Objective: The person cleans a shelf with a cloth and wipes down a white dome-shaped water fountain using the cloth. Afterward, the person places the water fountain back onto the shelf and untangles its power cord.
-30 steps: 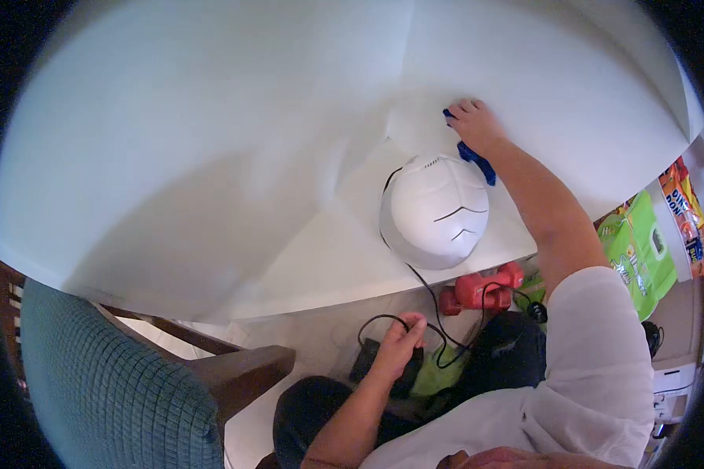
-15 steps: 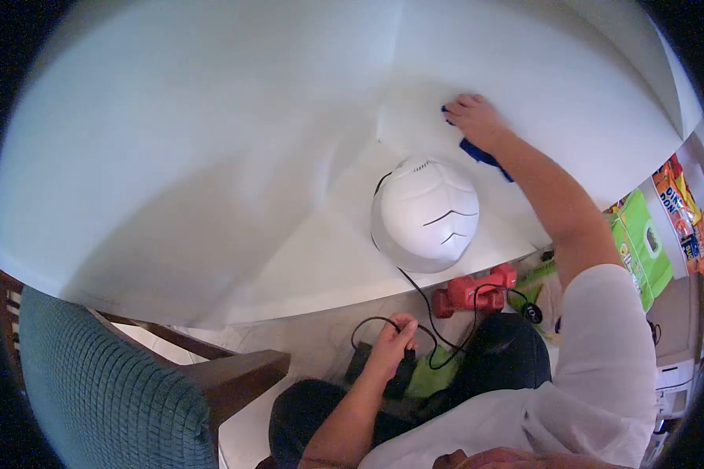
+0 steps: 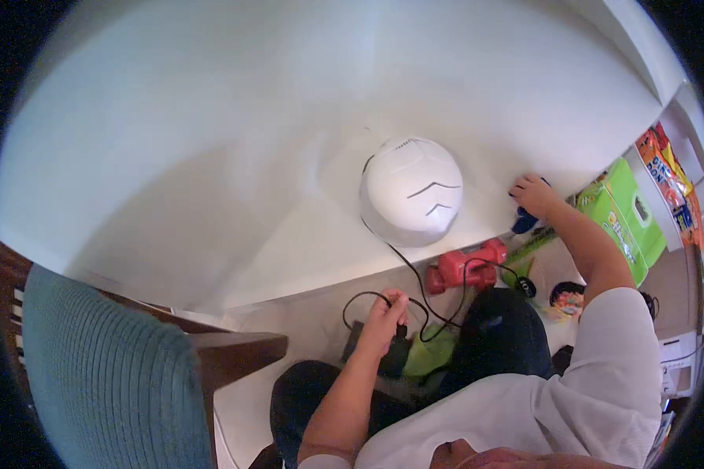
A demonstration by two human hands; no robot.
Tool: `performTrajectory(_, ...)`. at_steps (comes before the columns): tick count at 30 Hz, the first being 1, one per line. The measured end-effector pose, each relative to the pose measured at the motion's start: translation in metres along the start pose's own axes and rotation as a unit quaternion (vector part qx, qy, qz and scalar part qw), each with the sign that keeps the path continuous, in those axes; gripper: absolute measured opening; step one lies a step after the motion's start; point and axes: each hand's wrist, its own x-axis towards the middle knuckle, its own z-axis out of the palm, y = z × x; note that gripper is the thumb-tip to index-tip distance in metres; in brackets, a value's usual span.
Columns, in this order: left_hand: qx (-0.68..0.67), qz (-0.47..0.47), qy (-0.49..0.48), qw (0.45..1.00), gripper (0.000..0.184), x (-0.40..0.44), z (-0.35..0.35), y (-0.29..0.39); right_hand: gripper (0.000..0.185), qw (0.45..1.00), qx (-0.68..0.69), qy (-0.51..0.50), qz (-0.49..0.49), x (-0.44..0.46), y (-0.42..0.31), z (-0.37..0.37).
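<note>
A white rounded device [image 3: 416,187] with two dark chevron lines sits near the front edge of the white table [image 3: 274,250]. From it a black cable [image 3: 409,266] runs down over the edge. My left hand [image 3: 386,319] is closed around a looped part of this cable, below the table edge, with a dark plug-like end beside the fingers. To the right of the device, my right hand [image 3: 532,197] presses a dark blue cloth [image 3: 524,222] onto the tabletop, fingers bent over it. The cloth is partly hidden under the hand.
Red dumbbells [image 3: 468,266] lie on the floor below the table edge. A teal-covered chair [image 3: 109,359] with a wooden armrest [image 3: 242,356] stands at the left. At the right are a green package [image 3: 622,223] and orange snack bags [image 3: 671,180] by a shelf.
My right hand has moved the blue cloth from behind the device toward the table's right front edge. The whole view has shifted slightly. My left hand still holds the cable.
</note>
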Motion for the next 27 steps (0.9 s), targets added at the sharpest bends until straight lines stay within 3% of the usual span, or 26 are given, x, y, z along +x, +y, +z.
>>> performTrajectory(2, 0.054, 0.023, 0.029, 0.998, 0.018, 0.002, 0.002, -0.005, 0.015, 0.991, 0.013, -0.136, 0.010, -0.032, -0.007, -0.010)
performTrajectory(4, 0.099, 0.006, 0.096, 0.990, 0.019, -0.005, 0.011, 0.003, 0.015, 0.982, 0.168, -0.084, 0.026, -0.059, -0.021, -0.025)
performTrajectory(5, 0.075, 0.023, 0.071, 0.994, 0.023, 0.000, 0.001, -0.008, 0.018, 0.965, 0.252, -0.069, 0.035, -0.067, -0.032, -0.031)
performTrajectory(8, 0.020, 0.041, 0.106, 0.993, 0.027, -0.003, -0.003, -0.010, 0.024, 0.849, 0.522, -0.075, 0.015, -0.092, -0.077, -0.118)
performTrajectory(10, -0.036, 0.065, 0.154, 0.985, 0.029, -0.015, -0.001, 0.000, 0.024, 0.786, 0.610, -0.063, -0.076, -0.113, -0.111, -0.156)
performTrajectory(14, -0.066, 0.117, 0.202, 0.970, 0.029, -0.045, 0.008, 0.031, 0.027, 0.711, 0.670, -0.012, -0.214, -0.136, -0.171, -0.200)
performTrajectory(18, -0.024, 0.155, 0.162, 0.974, 0.025, -0.078, 0.013, 0.048, 0.027, 0.768, 0.611, -0.072, -0.179, -0.173, -0.172, -0.210)
performTrajectory(21, 0.021, 0.175, 0.185, 0.967, 0.020, -0.094, 0.016, 0.045, 0.028, 0.742, 0.667, -0.031, -0.061, -0.228, -0.132, -0.239)
performTrajectory(24, 0.010, 0.170, 0.228, 0.959, 0.018, -0.094, 0.018, 0.044, 0.028, 0.707, 0.701, 0.093, -0.019, -0.268, -0.112, -0.251)
performTrajectory(27, 0.032, 0.161, 0.187, 0.969, 0.016, -0.097, 0.024, 0.045, 0.027, 0.698, 0.711, 0.083, -0.024, -0.262, -0.123, -0.240)
